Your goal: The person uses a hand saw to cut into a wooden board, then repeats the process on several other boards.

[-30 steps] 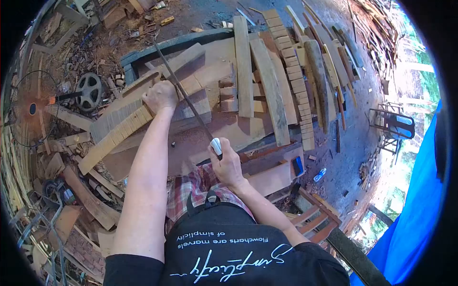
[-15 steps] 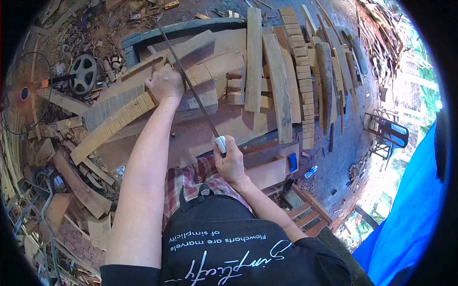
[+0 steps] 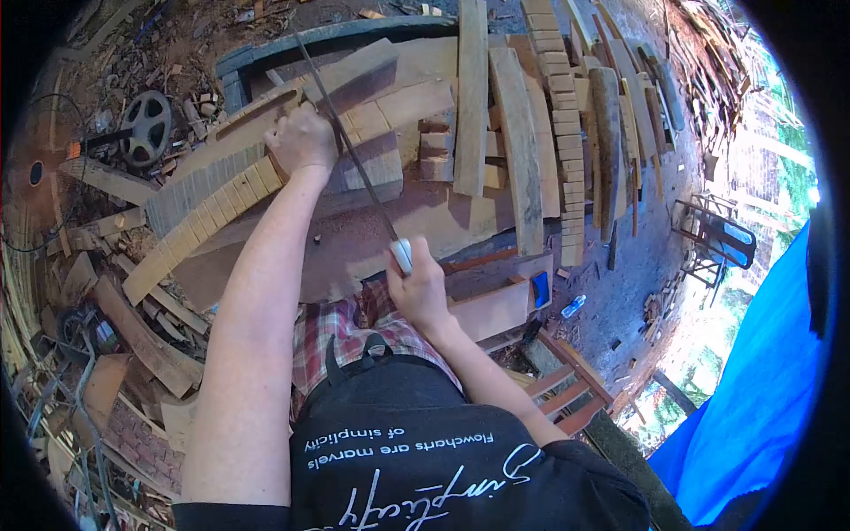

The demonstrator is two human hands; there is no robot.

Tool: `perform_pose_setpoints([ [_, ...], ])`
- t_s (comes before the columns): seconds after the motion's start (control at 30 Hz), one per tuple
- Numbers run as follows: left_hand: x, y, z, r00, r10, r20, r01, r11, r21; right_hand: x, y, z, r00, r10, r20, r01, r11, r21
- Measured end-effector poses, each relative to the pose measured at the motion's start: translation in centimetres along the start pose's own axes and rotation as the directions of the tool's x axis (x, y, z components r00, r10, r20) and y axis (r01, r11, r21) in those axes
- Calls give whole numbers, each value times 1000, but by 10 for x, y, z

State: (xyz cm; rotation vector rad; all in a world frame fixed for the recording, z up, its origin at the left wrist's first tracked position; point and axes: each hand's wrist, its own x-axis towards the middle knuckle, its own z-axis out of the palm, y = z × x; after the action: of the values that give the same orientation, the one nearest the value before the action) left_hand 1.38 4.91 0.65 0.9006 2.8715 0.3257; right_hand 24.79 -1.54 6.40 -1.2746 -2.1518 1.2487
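My left hand is closed over a curved wooden board scored with several evenly spaced cross cuts. Its fingertips are mostly hidden behind the knuckles. In my right hand, fingers wrap the pale handle of a handsaw. The long, thin blade slants away up and to the left, crossing the board just right of my left hand. More of the curved board shows beyond the blade, with a few cut lines on it. Below the board lies a thick wooden block.
A low bench holds the work. Long planks and another scored curved strip lie across its right side. A fan and a spoked wheel stand left. A bottle and a metal-framed chair are right.
The view has shifted a little, so the scene sits slightly higher in the picture. Both hands keep their holds, and the saw stays across the board at nearly the same angle.
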Motion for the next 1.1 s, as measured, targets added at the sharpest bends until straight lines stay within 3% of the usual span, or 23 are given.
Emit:
perform_pose_setpoints([
  [0.13,2,-5,2,1000,9,26,-9,1000,-2,54,-4,21,999,-48,-19,47,997,-63],
  [0.27,2,1,0,1000,-3,-8,3,998,-66,3,3,-7,999,-46,-6,46,999,9],
  [0.37,0,0,-5,1000,-12,21,13,998,-63,-17,5,-17,997,60,39,-60,998,7],
  [0.53,0,-5,2,999,18,33,-17,999,-30,71,-7,15,999,-6,38,7,1000,-25],
  [0.67,1,1,-2,1000,-1,-16,0,998,-68,17,6,-10,997,-71,-2,71,997,0],
  [0.73,0,4,-7,999,-28,-36,25,997,-79,-12,6,-26,998,37,48,-38,999,29],
  [0.87,2,0,-1,1000,-4,25,5,1000,-28,43,-2,-1,999,1,37,-4,996,89],
  [0.93,1,-9,5,999,29,24,-29,1000,-6,74,-3,14,998,6,70,-6,1000,-5],
  [1.1,0,3,-4,1000,-25,4,25,998,-59,-10,21,-21,999,-11,50,8,999,40],
])
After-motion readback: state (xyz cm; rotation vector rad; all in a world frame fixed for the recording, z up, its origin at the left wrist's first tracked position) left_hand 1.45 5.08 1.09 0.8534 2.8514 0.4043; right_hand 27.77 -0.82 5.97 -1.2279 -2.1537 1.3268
